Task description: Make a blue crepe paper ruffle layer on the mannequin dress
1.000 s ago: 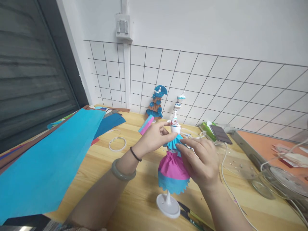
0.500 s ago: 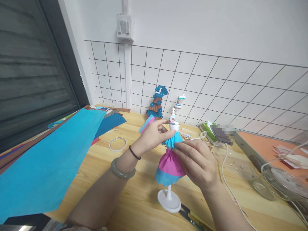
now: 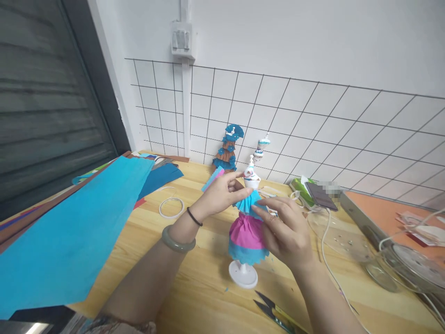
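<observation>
The left hand is closed in a light pinch, thumb and fingertips on the white bust of a small dress form. The right hand is half curled, with its thumb and forefinger nipping the edge of a blue pleated ruffle at the waist. Below the ruffle a pink skirt with a blue scalloped hem is already in place, and the ruffle looks set but not let go. The bust above it is bare white, so the upper part seems to be what is left (a judgement only). The form stands on its round base on the tabletop, between the two hands. Its long axis is near upright and its finial points up; which way its front faces cannot be told. Snips lie just in front of the base. A tape ring and a big blue paper sheet lie to the left, and two dressed figures stand by the wall.
</observation>
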`<state>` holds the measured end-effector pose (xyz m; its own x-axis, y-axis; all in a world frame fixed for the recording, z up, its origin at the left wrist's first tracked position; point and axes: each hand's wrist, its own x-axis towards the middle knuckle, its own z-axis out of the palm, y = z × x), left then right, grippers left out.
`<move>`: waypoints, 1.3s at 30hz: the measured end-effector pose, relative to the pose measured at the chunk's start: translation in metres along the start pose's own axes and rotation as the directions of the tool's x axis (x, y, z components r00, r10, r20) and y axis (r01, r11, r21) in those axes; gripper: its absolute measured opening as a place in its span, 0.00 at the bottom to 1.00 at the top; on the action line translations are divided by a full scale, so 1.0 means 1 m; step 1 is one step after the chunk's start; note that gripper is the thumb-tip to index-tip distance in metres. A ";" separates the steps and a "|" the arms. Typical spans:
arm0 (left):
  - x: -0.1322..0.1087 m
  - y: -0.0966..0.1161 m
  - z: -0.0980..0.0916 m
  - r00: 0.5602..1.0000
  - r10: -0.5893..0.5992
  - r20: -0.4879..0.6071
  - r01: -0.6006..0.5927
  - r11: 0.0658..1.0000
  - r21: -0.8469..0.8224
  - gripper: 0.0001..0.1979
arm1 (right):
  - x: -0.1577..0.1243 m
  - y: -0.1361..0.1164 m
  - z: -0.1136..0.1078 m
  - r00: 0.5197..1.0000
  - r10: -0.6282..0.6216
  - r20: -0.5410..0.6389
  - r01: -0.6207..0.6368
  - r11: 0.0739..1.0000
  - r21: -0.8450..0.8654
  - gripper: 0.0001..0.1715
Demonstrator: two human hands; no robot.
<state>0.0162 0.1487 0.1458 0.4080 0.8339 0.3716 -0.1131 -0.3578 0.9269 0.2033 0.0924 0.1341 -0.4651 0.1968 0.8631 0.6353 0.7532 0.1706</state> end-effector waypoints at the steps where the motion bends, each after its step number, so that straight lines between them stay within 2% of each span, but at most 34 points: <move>1: 0.000 -0.001 0.000 1.000 0.002 0.009 -0.002 1.000 -0.003 0.26 | -0.001 0.000 0.001 1.000 -0.008 0.022 0.008 1.000 0.006 0.24; 5: 0.001 -0.001 -0.001 0.998 -0.008 0.058 0.009 1.000 -0.008 0.24 | -0.002 -0.002 0.003 0.996 -0.023 0.087 0.021 0.999 0.032 0.20; 8: 0.000 0.000 -0.001 0.993 0.001 0.116 -0.002 1.000 0.010 0.21 | -0.001 -0.004 0.002 0.997 0.002 0.083 -0.009 0.997 0.081 0.19; 11: -0.002 0.003 0.000 0.986 0.025 0.165 -0.031 0.999 0.034 0.20 | 0.002 -0.004 -0.001 0.987 0.159 0.024 -0.161 0.976 0.148 0.16; 12: -0.003 0.004 0.000 0.983 0.028 0.182 -0.034 0.999 0.030 0.21 | 0.002 -0.003 -0.002 0.966 0.257 0.014 -0.256 0.951 0.176 0.14; 14: -0.005 0.007 0.000 0.975 0.030 0.221 -0.036 0.999 0.024 0.23 | 0.000 0.000 -0.003 0.878 0.475 0.061 -0.473 0.840 0.266 0.09; 16: -0.006 0.009 -0.001 0.964 0.027 0.265 -0.041 0.998 0.046 0.23 | -0.003 0.006 -0.001 0.759 0.619 0.203 -0.644 0.664 0.380 0.08; 17: -0.006 0.009 -0.001 0.958 0.022 0.286 -0.044 0.997 0.070 0.23 | -0.005 0.008 0.000 0.711 0.640 0.289 -0.695 0.578 0.428 0.09; 18: -0.007 0.010 -0.002 0.953 0.016 0.303 -0.047 0.994 0.095 0.24 | -0.007 0.010 0.002 0.682 0.631 0.371 -0.724 0.510 0.464 0.10; 20: -0.007 0.010 -0.004 0.938 -0.005 0.346 -0.040 0.991 0.124 0.25 | -0.009 0.013 0.004 0.659 0.568 0.493 -0.749 0.436 0.499 0.12; 23: -0.007 0.009 -0.006 0.912 -0.042 0.409 -0.001 0.995 0.104 0.23 | -0.010 0.013 0.005 0.641 0.507 0.577 -0.768 0.420 0.484 0.15; 28: -0.006 0.007 -0.008 0.909 -0.057 0.412 0.031 0.997 0.070 0.23 | -0.009 0.013 0.001 0.487 0.507 0.711 -0.872 0.323 0.368 0.19; 30: -0.006 0.007 -0.008 0.908 -0.062 0.415 0.037 0.997 0.068 0.22 | -0.009 0.014 -0.001 0.452 0.516 0.728 -0.891 0.299 0.341 0.20; 33: -0.007 0.009 -0.009 0.904 -0.073 0.422 0.046 0.996 0.073 0.22 | -0.007 0.013 -0.003 0.429 0.540 0.724 -0.902 0.298 0.312 0.22; 37: -0.008 0.011 -0.010 0.902 -0.083 0.424 0.047 0.994 0.095 0.21 | -0.001 0.010 -0.010 0.400 0.577 0.712 -0.909 0.350 0.227 0.23; 39: -0.008 0.010 -0.010 0.899 -0.073 0.432 0.032 0.994 0.100 0.22 | 0.002 0.009 -0.014 0.414 0.577 0.704 -0.895 0.401 0.198 0.22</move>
<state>0.0025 0.1429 0.1531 0.7661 0.5944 0.2444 -0.0083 -0.3711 0.9286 0.2168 0.0904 0.1444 -0.2605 0.9579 0.1208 0.5489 0.2499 -0.7977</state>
